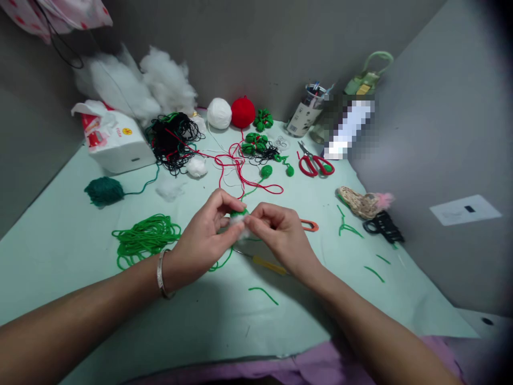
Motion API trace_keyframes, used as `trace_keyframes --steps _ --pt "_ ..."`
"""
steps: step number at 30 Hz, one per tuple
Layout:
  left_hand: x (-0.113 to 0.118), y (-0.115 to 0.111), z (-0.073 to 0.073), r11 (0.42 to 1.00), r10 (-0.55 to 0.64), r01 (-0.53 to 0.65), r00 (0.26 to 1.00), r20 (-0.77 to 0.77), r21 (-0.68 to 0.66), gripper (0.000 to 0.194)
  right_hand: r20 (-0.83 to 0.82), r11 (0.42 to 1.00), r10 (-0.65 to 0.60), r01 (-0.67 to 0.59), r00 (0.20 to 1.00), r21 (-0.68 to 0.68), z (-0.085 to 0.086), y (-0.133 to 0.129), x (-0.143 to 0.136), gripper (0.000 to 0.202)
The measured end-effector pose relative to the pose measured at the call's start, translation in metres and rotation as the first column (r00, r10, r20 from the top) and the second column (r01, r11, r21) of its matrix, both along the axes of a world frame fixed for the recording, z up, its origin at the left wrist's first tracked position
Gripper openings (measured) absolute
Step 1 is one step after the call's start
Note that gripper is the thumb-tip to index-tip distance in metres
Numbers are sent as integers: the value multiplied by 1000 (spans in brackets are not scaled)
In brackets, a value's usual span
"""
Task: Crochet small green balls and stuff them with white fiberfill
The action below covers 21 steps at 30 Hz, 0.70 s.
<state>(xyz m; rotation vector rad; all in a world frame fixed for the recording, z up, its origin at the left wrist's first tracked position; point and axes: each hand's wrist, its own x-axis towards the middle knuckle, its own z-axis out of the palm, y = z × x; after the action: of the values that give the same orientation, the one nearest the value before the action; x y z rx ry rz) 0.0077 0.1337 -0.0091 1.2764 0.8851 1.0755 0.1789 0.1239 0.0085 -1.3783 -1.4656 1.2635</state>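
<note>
Your left hand [210,232] pinches the small green crochet piece [239,214] above the desk [192,326], while your right hand [280,232] pinches white stuffing [240,220] at it. A yellow-handled hook [269,265] lies just below your hands, and the red-handled scissors [316,163] rest farther back.

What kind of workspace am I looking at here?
Probably a craft table set up for crochet: a yellow-handled hook lies near the right hand, with white and red yarn balls and fluffy white stuffing toward the back.
</note>
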Motion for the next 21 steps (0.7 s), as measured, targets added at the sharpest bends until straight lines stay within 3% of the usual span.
trace_keyframes --steps 4,8,15,18,21 --pt "-6 4 5 995 -83 84 996 25 -56 18 168 991 -52 31 984 128 4 -2 2 29" --pt "-8 9 1 990 -87 88 996 10 -106 18 220 984 71 -104 973 143 4 -4 4 25" --pt "-3 11 3 999 24 -27 993 -116 -31 14 295 942 178 -249 939 224 7 -12 2 17" --pt "-2 10 7 990 21 -35 995 -98 -138 13 331 939 172 -256 928 228 6 -10 3 13" --pt "-2 8 8 977 18 -28 999 -48 -213 15 334 956 122 -201 935 215 1 -7 3 23"
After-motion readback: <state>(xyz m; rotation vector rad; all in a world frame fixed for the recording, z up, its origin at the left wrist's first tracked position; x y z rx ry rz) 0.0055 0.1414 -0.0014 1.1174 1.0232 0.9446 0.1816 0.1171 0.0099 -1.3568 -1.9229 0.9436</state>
